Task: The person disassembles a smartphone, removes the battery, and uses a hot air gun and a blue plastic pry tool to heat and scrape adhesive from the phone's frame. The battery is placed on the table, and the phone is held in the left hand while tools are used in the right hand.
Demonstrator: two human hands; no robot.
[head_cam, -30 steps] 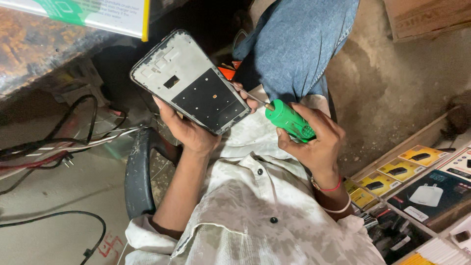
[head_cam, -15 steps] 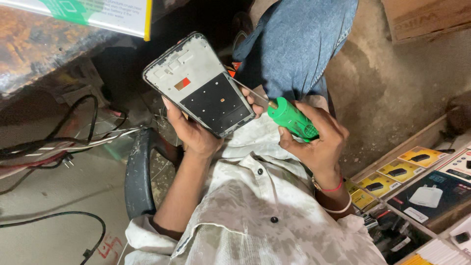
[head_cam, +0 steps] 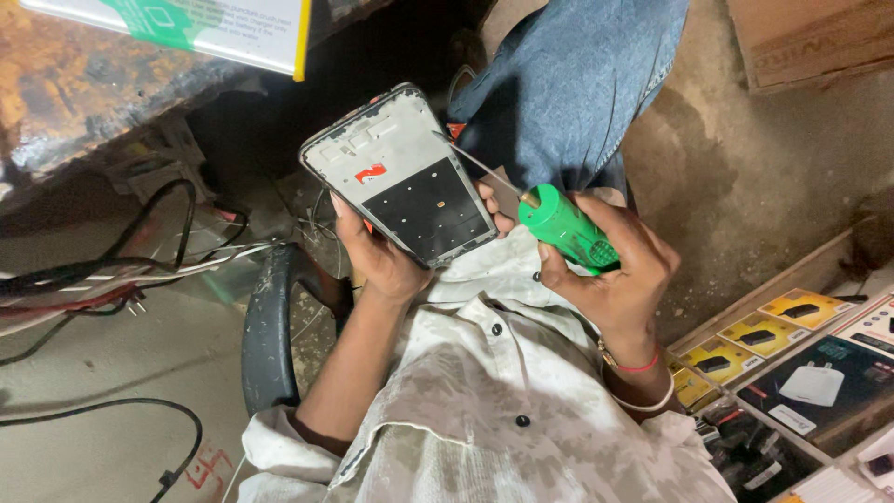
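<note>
My left hand (head_cam: 382, 256) holds an opened phone frame (head_cam: 400, 172) from below, its grey inner side with a black panel and a small red mark facing up. In my right hand (head_cam: 610, 265) is a screwdriver with a green handle (head_cam: 566, 228). Its thin metal shaft (head_cam: 480, 166) slants up and left, and its tip rests near the frame's upper right edge. My blue-jeaned knee (head_cam: 568, 84) rises just behind both hands.
Black and white cables (head_cam: 121, 270) trail over the floor at left. A rusty bench edge (head_cam: 84, 93) with a white and green box (head_cam: 214, 28) sits top left. Boxed chargers fill a shelf (head_cam: 792, 354) at lower right. A cardboard box (head_cam: 819, 37) stands top right.
The phone frame has shifted right and turned slightly. The screwdriver's shaft has swung up onto the frame's upper right edge, and my right hand has edged up with it.
</note>
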